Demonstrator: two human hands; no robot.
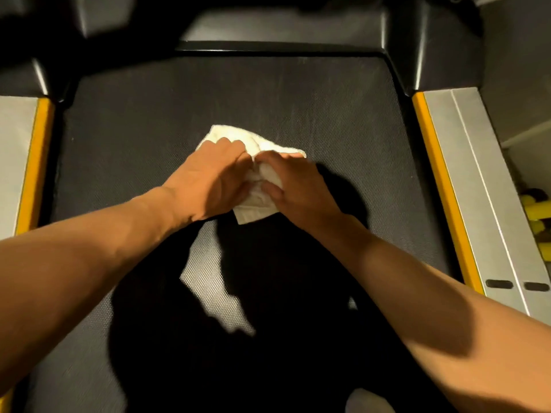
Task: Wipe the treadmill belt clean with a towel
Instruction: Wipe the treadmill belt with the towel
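A white towel [256,144] lies bunched on the dark textured treadmill belt [149,129], near its middle. My left hand [208,180] presses down on the towel's left part, fingers curled over the cloth. My right hand [295,186] grips the towel's right part, thumb and fingers pinching a fold between the two hands. One corner of the towel sticks out below the hands, another beyond the fingers. Both forearms reach in from the bottom of the view and cast a large shadow over the near belt.
Silver side rails with yellow edge strips run along the belt, one on the left [32,162] and one on the right [465,186]. A black motor cover [277,28] closes the far end. Yellow dumbbells [536,216] lie on the floor right of the treadmill.
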